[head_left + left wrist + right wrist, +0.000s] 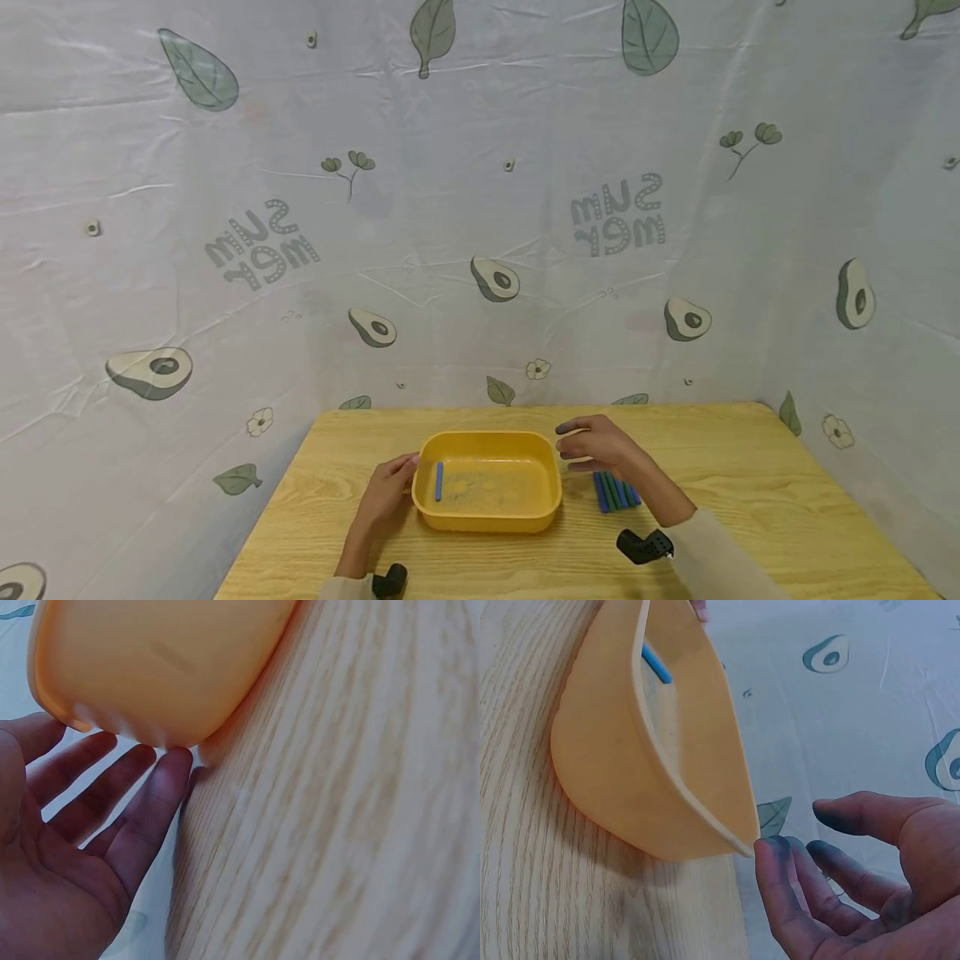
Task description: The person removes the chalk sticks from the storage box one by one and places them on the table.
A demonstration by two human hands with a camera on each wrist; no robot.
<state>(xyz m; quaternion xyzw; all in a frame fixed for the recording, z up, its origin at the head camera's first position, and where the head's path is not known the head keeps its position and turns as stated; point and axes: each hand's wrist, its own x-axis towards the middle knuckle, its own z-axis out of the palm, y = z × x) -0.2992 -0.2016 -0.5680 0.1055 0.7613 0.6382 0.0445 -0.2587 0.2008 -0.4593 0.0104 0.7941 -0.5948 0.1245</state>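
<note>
A yellow tray sits upright on the table, with one blue stick, chalk-like, lying inside near its left wall. Dark smudges mark the tray's floor. My left hand touches the tray's left end, its fairly straight fingers resting against the outer wall. To the right of the tray, my right hand hovers near the rim with loosely bent fingers and nothing in them. Its fingertips are stained dark. Below that hand, several blue and green sticks lie side by side on the table, partly hidden by it.
The wooden table extends to both sides of the tray and in front of it. A pale sheet printed with avocados and leaves hangs behind and beside the table. Black wrist devices sit by both sleeves.
</note>
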